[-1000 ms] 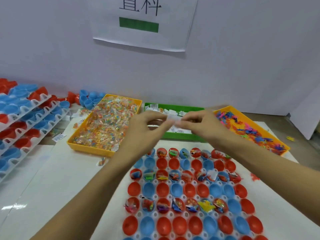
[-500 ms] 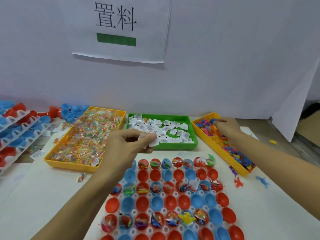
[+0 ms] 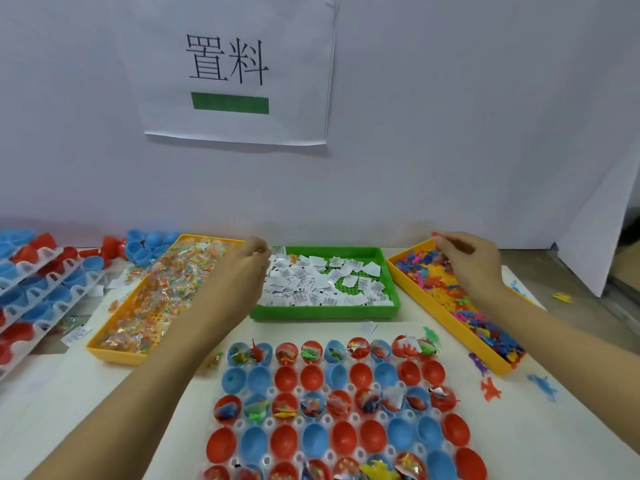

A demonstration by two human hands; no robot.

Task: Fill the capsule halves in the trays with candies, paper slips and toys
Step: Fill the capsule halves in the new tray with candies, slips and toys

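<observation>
Far left, the racks of spare capsule halves (image 3: 41,282) wait. Your left hand (image 3: 239,271) hangs between the candy tray (image 3: 114,348) and the green slip tray (image 3: 322,311), fingers curled, though I cannot tell whether it holds anything. Paper slips (image 3: 325,282) lie just to its right. Over at the toy tray (image 3: 446,320), your right hand (image 3: 467,258) pinches something small and red at its far corner. The capsule tray (image 3: 349,419) sits below, between both arms; its empty second row lies nearest, slightly closer to your left.
</observation>
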